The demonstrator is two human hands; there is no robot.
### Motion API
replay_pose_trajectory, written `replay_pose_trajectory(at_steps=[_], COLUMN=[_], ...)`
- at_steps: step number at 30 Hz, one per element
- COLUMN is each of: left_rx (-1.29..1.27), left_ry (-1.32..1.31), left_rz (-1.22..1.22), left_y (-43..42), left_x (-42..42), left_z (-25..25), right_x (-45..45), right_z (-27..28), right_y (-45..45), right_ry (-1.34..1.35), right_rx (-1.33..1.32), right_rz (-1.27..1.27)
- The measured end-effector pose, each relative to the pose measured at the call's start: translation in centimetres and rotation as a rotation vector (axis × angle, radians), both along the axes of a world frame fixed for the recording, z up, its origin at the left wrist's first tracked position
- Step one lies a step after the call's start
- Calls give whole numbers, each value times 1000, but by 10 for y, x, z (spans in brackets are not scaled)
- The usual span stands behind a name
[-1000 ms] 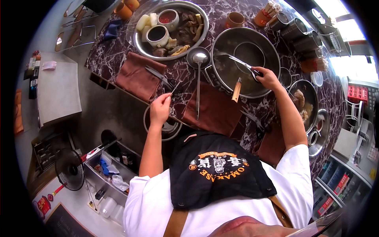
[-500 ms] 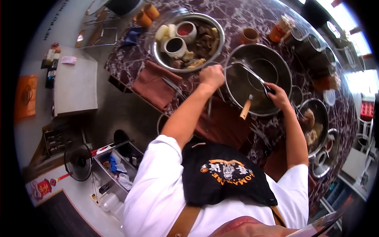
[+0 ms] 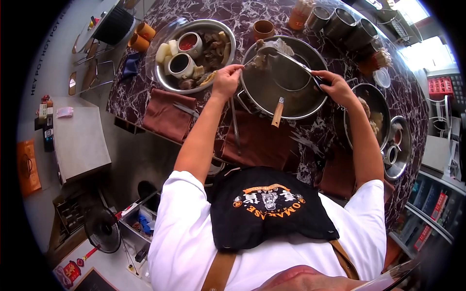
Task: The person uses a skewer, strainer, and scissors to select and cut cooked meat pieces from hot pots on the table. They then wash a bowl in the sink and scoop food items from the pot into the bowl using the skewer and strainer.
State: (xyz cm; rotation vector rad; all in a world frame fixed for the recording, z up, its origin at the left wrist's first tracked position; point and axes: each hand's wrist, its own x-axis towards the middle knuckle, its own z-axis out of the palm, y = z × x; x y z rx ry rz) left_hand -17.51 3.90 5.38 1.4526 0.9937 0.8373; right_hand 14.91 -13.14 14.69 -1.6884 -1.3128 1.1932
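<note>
My right hand [image 3: 335, 87] is closed on long metal tongs [image 3: 293, 63] with dark grips, reaching across the wide steel pot [image 3: 326, 72]. At their far end is a pale, wet-looking piece of meat [image 3: 276, 46], over the pot's back-left side. My left hand [image 3: 227, 81] is closed at the pot's left rim on a thin metal-looking rod [image 3: 250, 60] that points toward the meat. What the rod's far end is, I cannot make out. A wooden-handled utensil [image 3: 278, 112] leans over the pot's near rim. Cloudy broth and a metal ring show inside.
Left of the pot stands a steel bowl [image 3: 232, 53] of food with two small sauce pots. Brown cloths [image 3: 167, 114] lie along the near edge, tongs on one. A pan with food [image 3: 371, 114] and a smaller steel bowl [image 3: 405, 140] are at right. Cups and metal canisters [image 3: 340, 24] line the back.
The view has shifted, so the table sits further left. A piece of meat now shows at the end of the tongs, above the broth. Both hands still hold their tools.
</note>
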Motion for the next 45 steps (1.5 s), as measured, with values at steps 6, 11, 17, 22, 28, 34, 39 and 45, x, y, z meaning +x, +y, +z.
replay_pose_trajectory(at_steps=[6,11,17,22,28,34,39,45], left_rx=[-29,32,225,241,473,438,318,269], left_ry=[-26,-126,52,114,603,869,931,992], left_rz=[-16,52,99,116,210,230,186,236], left_y=[10,45,129,234,320,352,334,316], left_x=[-6,-16,-63,-123,-188,-186,-181,-196], left_z=[23,31,58,62,64,-3,-41,-2], right_x=[2,-21,-54,-113,-174,-197,-194,-213], right_z=[27,58,45,28,-28,-83,-97,-55], right_y=[14,50,149,248,355,399,403,427], right_ry=[-6,-92,-158,-132,-175,-386,-530,-229], right_rx=[38,66,195,201,193,94,53,-403], right_rz=[35,88,99,140,137,119,198,174])
